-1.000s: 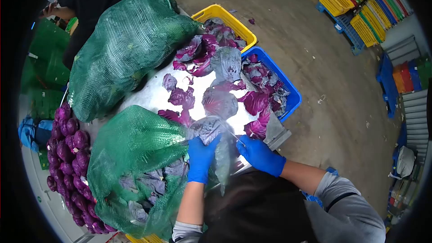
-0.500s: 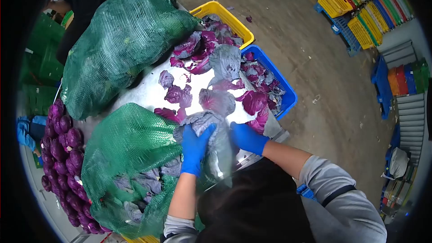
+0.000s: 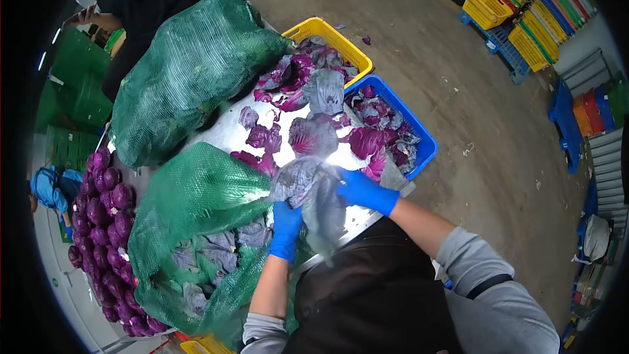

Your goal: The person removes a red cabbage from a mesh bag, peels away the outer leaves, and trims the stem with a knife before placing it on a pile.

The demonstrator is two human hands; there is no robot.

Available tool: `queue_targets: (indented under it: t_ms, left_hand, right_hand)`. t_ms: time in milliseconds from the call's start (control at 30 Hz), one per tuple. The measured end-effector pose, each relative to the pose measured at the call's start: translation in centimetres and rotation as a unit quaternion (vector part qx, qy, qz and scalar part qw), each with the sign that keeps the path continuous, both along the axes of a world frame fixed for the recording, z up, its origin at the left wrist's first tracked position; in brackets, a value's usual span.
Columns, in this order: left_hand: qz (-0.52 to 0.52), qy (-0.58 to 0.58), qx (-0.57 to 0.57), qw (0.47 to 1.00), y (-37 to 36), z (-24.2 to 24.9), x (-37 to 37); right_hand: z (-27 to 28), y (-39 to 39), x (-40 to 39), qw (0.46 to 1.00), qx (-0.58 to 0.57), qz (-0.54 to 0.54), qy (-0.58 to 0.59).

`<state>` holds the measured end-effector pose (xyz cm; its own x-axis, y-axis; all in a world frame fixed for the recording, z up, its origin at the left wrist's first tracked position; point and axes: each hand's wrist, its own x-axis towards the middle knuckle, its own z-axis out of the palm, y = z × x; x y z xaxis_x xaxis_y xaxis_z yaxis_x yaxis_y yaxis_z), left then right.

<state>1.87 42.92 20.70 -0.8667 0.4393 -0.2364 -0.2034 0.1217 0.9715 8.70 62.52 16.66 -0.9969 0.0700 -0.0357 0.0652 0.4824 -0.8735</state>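
Both my hands wear blue gloves. My left hand [image 3: 287, 229] is closed on the lower left side of a grey-purple cabbage [image 3: 295, 183] with loose outer leaves. At its right side my right hand [image 3: 360, 191] has its fingers bent around a pale leaf [image 3: 325, 213] that hangs down, blurred. An open green mesh bag [image 3: 196, 190] with cabbages in grey leaves lies left of my hands. Purple and grey leaves [image 3: 313, 136] are scattered on the shiny metal table [image 3: 229, 121] beyond them.
A full green mesh bag [image 3: 190, 72] lies at the upper left. Peeled purple cabbages [image 3: 105, 223] are piled far left. Yellow [image 3: 347, 46] and blue [image 3: 419, 128] crates of leaves adjoin the table. Two other people [image 3: 141, 0] [image 3: 52, 187] are at the left.
The view has shifted a little. My right hand has moved closer to my left, and the pale leaf now hangs further away from the cabbage's side.
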Motion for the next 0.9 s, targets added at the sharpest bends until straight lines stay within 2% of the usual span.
queue_targets:
  t_ms: [33, 67, 100, 167, 200, 233, 267, 300, 367, 433, 500, 533, 567, 600, 633, 700, 767, 833, 867, 900]
  left_hand:
    - [-0.001, 0.004, -0.027, 1.0, 0.5, 1.7, 0.5]
    - [0.003, 0.024, -0.031, 0.999, 0.5, -0.3, 0.2]
    - [-0.01, -0.073, -0.01, 0.997, 2.0, 2.1, 0.3]
    - [0.025, -0.122, -0.045, 0.991, 4.4, 3.1, 0.7]
    - [0.026, -0.123, -0.044, 0.991, 4.9, 2.3, 0.8]
    - [0.038, -0.079, -0.002, 0.996, 5.3, 0.9, 0.9]
    - [0.049, -0.034, 0.039, 0.997, 5.3, -0.2, 1.0]
    - [0.03, -0.132, -0.037, 0.99, 4.9, -0.3, 0.4]
    - [0.061, 0.01, 0.022, 0.998, 4.0, -1.2, 0.8]
    - [0.042, -0.049, 0.076, 0.995, 2.1, -0.9, 0.9]
    - [0.044, -0.038, 0.1, 0.993, 0.0, -2.7, 0.6]
    - [0.045, -0.038, 0.1, 0.993, 0.1, -1.8, 0.4]
    - [0.044, -0.074, 0.109, 0.99, 0.1, -0.6, 0.4]
    - [0.043, -0.11, 0.118, 0.986, 0.2, 0.1, 0.3]
    - [0.045, -0.11, 0.12, 0.986, 0.3, -0.6, 0.1]
    - [-0.003, 0.008, 0.011, 1.0, 0.8, -1.5, -0.3]
    - [0.015, -0.018, 0.001, 1.0, 2.0, -0.5, 0.5]
    - [-0.002, 0.135, -0.131, 0.982, 2.8, -0.1, -0.1]
    - [-0.02, 0.114, -0.076, 0.99, 2.6, -1.4, -0.8]
    - [-0.02, 0.11, -0.079, 0.991, 2.7, -1.1, -0.5]
  right_hand:
    - [1.8, 0.6, 0.3, 0.988, -0.105, -0.012, -0.116]
    - [1.2, 1.4, 0.7, 0.995, -0.06, 0.003, -0.074]
    - [2.3, 1.5, 0.7, 0.995, -0.059, 0.005, -0.076]
    - [5.8, 1.4, 0.8, 1.0, -0.004, -0.01, -0.006]
    - [6.3, 1.6, 0.6, 0.997, 0.059, 0.0, -0.048]
    - [5.5, 2.1, 0.5, 0.997, 0.058, 0.002, -0.051]
    - [3.9, 3.3, 0.3, 0.994, -0.065, -0.013, -0.082]
    - [2.3, 4.6, 0.1, 0.976, -0.187, -0.029, -0.11]
    - [-0.3, 8.3, -1.0, 0.985, 0.04, -0.044, -0.159]
    - [-1.7, 11.5, -0.8, 0.984, -0.069, -0.145, -0.078]
    - [-0.4, 14.5, -1.6, 0.941, -0.031, -0.147, -0.302]
    - [0.6, 14.8, -1.7, 0.942, -0.031, -0.146, -0.301]
    - [1.5, 14.9, -1.8, 0.939, 0.133, -0.181, -0.261]
    - [2.7, 14.9, -2.0, 0.908, 0.293, -0.212, -0.212]
    - [4.9, 14.1, -2.1, 0.908, 0.294, -0.21, -0.212]
    - [8.5, 11.5, -2.0, 0.933, 0.273, -0.203, -0.113]
    - [5.6, 11.1, -1.2, 0.937, 0.26, -0.211, -0.104]
    - [5.5, 10.7, -0.4, 0.94, 0.291, -0.076, -0.163]
    - [6.5, 10.3, -0.1, 0.939, 0.295, -0.071, -0.162]
    - [9.9, 8.3, 0.0, 0.962, 0.212, -0.106, -0.135]
